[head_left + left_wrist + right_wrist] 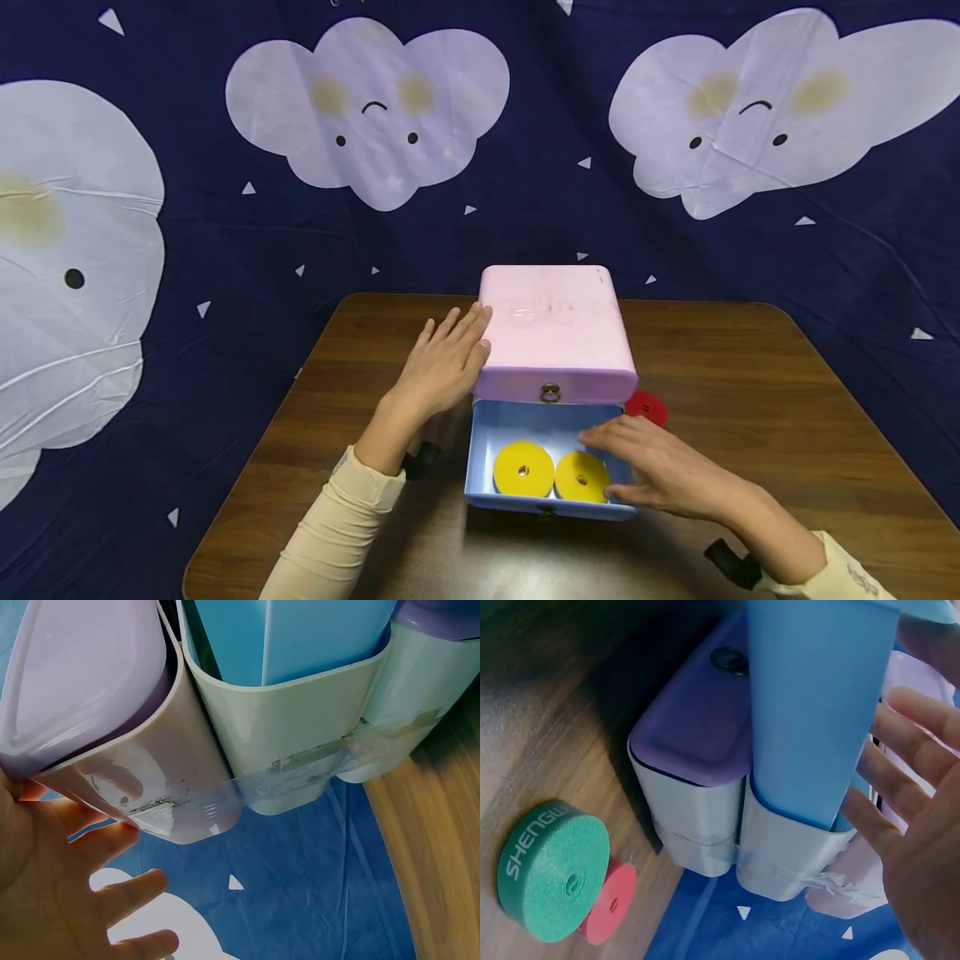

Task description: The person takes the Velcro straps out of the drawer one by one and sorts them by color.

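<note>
Spreading out, left hand (442,367) touches the pink box (558,333); right hand (654,462), likewise spread, overhangs blue drawer (506,423).

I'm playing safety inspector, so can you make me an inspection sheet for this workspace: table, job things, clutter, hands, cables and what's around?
Surface: brown wooden table.
Job's things: blue drawer, open in front of the pink box, holding two yellow rolls.
Clutter: red roll and green roll on the table.
Hands: left hand touches the box's left side; right hand at the drawer's right side, fingers apart.
Cables: nothing seen.
Surroundings: dark blue cloth with cloud faces.
</note>
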The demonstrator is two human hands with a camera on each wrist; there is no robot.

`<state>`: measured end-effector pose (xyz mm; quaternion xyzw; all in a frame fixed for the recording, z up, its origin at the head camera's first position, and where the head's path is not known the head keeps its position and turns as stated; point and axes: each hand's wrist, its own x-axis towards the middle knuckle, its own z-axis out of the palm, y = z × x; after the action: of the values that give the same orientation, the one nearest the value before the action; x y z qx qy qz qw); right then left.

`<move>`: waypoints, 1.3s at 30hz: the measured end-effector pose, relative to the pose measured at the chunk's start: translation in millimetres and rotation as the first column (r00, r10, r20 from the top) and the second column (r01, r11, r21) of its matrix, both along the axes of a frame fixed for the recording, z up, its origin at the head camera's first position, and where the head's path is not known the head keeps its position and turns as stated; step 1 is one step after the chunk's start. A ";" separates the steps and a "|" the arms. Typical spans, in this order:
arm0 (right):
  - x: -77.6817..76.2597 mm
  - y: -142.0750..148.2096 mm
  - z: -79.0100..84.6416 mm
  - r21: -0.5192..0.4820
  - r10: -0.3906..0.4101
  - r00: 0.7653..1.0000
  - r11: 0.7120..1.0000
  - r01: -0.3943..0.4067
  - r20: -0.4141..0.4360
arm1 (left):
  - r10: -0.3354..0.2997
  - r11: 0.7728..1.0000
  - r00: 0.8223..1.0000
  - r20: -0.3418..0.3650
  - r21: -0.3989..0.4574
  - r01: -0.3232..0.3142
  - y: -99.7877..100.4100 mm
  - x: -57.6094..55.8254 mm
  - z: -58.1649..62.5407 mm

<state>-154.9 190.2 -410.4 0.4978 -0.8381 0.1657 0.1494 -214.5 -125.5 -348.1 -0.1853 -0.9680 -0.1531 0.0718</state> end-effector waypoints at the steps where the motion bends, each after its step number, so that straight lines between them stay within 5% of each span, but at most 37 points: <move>1: -1.0 -0.2 -0.6 0.010 0.008 1.000 1.000 -0.008 -0.008 | 0.000 1.000 1.000 0.000 0.002 0.000 0.0 0.0 0.0; 18: -12.5 -4.3 0.7 0.192 0.063 0.998 0.980 -0.060 -0.008 | 0.009 1.000 1.000 0.007 0.003 -0.009 -0.4 -0.4 0.4; 39: -19.4 -10.8 -2.0 0.283 0.147 0.989 0.949 -0.136 -0.018 | 0.015 1.000 1.000 0.015 -0.009 -0.015 0.9 -0.4 -0.7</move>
<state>-174.3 179.4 -412.4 0.5758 -0.8123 0.0456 0.0813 -214.9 -124.6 -348.8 -0.1772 -0.9705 -0.1497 0.0649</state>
